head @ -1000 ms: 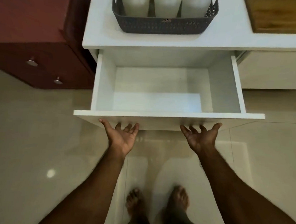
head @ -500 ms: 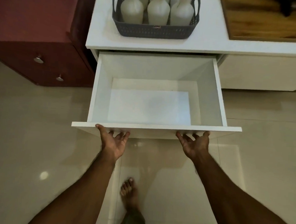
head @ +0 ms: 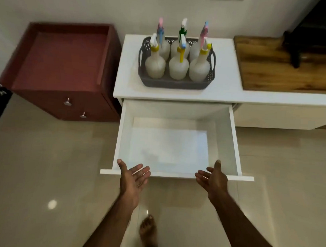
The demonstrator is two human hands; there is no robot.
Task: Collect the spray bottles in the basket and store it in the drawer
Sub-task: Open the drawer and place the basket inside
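Both hands, left (head: 134, 176) and right (head: 213, 179), have let go of the drawer (head: 233, 138) front, palms wide. Basket (head: 173, 84) of bottles (head: 178, 64) sits on the surface (head: 224, 88) at 12 o'clock.

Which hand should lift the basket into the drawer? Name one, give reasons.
Neither alone. The basket has a handle on each side, and the left hand and right hand are open, empty and level at the drawer front. Probably use both, left on left handle.

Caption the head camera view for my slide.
Open hands, left and right, at empty white drawer; basket of spray bottles above.
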